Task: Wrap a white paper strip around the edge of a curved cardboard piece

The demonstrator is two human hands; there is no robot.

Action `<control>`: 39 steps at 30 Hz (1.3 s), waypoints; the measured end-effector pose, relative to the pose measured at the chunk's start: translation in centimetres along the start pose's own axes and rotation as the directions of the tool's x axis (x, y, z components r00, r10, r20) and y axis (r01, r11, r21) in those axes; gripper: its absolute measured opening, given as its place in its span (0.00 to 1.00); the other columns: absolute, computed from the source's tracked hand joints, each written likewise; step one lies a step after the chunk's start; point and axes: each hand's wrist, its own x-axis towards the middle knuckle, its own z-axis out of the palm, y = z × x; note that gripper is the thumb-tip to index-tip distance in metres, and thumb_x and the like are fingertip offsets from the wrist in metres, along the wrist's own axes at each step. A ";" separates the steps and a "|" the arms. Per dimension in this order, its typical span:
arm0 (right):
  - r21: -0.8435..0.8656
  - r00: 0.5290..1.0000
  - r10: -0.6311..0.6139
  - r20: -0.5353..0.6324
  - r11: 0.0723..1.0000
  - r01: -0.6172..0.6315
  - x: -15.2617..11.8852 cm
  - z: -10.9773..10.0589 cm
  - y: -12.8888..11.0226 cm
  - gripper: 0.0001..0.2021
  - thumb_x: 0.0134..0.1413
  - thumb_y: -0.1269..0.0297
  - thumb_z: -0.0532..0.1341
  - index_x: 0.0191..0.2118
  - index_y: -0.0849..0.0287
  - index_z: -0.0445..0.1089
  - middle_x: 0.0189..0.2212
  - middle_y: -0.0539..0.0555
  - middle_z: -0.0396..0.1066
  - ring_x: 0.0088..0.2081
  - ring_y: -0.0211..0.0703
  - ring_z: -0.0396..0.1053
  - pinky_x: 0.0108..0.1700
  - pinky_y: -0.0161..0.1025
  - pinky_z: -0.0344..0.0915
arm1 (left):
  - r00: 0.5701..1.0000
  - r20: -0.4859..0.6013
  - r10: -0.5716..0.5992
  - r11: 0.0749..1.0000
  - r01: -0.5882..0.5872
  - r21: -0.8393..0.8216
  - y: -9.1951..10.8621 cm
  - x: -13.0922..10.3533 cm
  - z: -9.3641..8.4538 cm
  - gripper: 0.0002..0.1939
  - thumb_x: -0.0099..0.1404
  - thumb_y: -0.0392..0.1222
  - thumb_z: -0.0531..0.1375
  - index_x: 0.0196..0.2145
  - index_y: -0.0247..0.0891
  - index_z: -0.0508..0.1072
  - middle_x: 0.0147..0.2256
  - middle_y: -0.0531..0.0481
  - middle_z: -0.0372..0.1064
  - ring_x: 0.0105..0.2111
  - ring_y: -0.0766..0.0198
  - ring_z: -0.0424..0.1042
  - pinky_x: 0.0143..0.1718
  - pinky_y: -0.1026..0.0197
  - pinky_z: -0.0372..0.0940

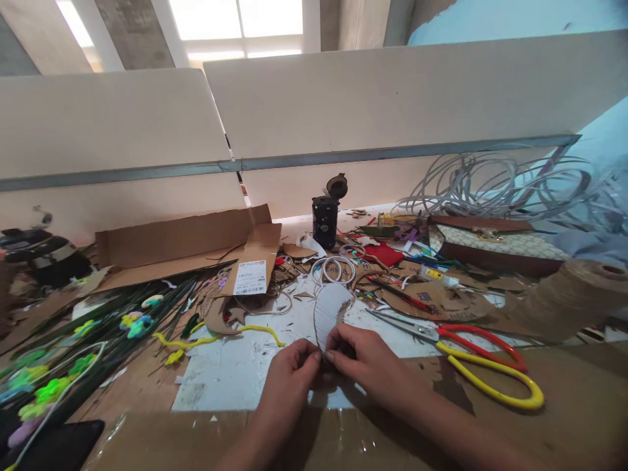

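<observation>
Between the left hand point(293, 366) and right hand point(366, 361), both pinching it, a thin cardboard leaf point(331, 307) stands upright. Uneven finger pressure could crease it, and the scissors point(471, 356) just right of the right hand could snag a sleeve.

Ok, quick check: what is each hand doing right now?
Left hand: closed, fingertips pinching the lower end of the thin loop.
Right hand: closed, pinching the same loop end from the other side.

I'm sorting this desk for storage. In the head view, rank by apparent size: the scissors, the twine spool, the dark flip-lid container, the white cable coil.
1. Scissors, longest.
2. Twine spool; it runs off frame, so it might be larger.
3. Dark flip-lid container.
4. White cable coil, close to the container; the container sits farther away, so unsure.
</observation>
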 end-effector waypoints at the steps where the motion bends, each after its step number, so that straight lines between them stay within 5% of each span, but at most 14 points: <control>1: 0.003 1.000 0.000 0.002 1.000 0.000 0.0 0.0 0.0 0.02 0.55 0.70 0.60 0.32 0.59 0.69 0.26 0.48 0.70 0.30 0.38 0.66 0.32 0.33 0.58 | 1.000 -0.001 -0.006 1.000 0.006 -0.005 -0.1 0.0 0.0 0.10 0.53 0.47 0.64 0.24 0.37 0.73 0.20 0.53 0.68 0.22 0.64 0.67 0.25 0.64 0.60; 39: -0.019 1.000 -0.005 0.013 1.000 0.006 -0.1 -0.2 -0.2 0.03 0.54 0.72 0.60 0.33 0.59 0.70 0.28 0.49 0.72 0.31 0.39 0.68 0.33 0.33 0.59 | 1.000 0.002 0.016 0.999 -0.016 0.040 0.1 0.1 0.1 0.09 0.54 0.45 0.62 0.22 0.38 0.70 0.19 0.54 0.65 0.21 0.64 0.64 0.25 0.63 0.58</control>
